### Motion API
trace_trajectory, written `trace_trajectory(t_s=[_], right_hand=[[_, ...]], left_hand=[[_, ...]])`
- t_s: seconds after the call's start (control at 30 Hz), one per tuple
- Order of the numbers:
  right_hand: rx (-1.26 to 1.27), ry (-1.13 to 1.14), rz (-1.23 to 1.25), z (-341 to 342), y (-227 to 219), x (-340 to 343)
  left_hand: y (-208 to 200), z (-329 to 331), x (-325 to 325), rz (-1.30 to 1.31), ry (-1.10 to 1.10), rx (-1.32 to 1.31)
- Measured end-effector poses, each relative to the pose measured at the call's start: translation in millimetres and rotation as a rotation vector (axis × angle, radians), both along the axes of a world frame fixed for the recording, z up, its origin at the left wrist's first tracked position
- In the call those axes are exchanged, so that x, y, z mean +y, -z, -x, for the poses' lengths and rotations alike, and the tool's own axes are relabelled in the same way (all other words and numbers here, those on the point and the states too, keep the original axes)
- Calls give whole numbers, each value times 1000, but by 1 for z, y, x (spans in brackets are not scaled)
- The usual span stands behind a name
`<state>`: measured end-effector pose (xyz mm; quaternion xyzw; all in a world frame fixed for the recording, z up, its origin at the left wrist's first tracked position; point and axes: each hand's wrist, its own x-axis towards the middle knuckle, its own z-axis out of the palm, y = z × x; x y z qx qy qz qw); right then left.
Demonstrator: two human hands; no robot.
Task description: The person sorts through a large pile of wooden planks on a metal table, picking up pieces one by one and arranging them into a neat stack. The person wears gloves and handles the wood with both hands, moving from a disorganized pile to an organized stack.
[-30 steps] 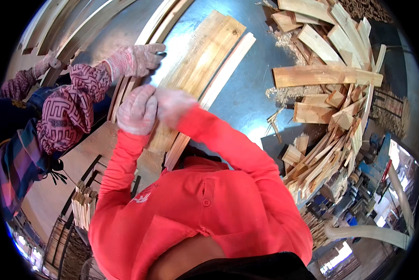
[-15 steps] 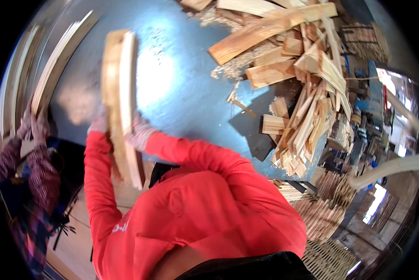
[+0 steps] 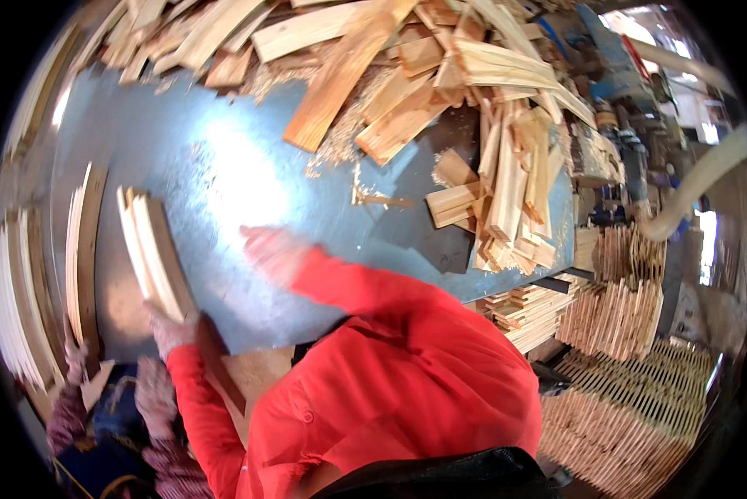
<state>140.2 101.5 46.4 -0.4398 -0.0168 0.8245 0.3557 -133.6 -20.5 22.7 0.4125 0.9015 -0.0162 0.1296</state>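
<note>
A short stack of pale wooden boards stands on edge on the blue-grey metal tabletop, at its left side. My gloved left hand is closed around the near end of these boards, its thumb and fingers on their sides. Part of the stack runs down behind my left forearm. Off to the right, above the bare metal, my gloved right hand is apart from the boards. It is blurred by motion, but its fingers look stretched out and nothing shows in them.
A co-worker's gloved hand touches another upright board stack at the left; their other hand is beside my left forearm. Offcuts and sawdust heap along the far and right side. Stacked wooden strips stand at the right.
The boards, earlier held between both my hands, now stand toward the co-worker's stack with only my left hand on them. My right hand has let go. One co-worker's hand has left their boards.
</note>
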Motion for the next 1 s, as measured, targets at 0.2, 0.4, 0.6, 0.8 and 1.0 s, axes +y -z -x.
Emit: trace_trajectory(t_s=[0.2, 0.4, 0.6, 0.8, 1.0], right_hand=[[-368, 891, -737, -329, -69, 151], [-417, 943, -434, -390, -98, 251], [-287, 964, -445, -334, -42, 135], [-703, 213, -360, -178, 44, -85], [-1171, -1076, -446, -210, -23, -77]], left_hand=[[-35, 14, -14, 208, -213, 80], [-99, -64, 65, -177, 262, 61], [-131, -208, 188, -524, 304, -1155], [-44, -303, 227, -232, 440, -1361], [-17, -312, 240, -82, -156, -1361]])
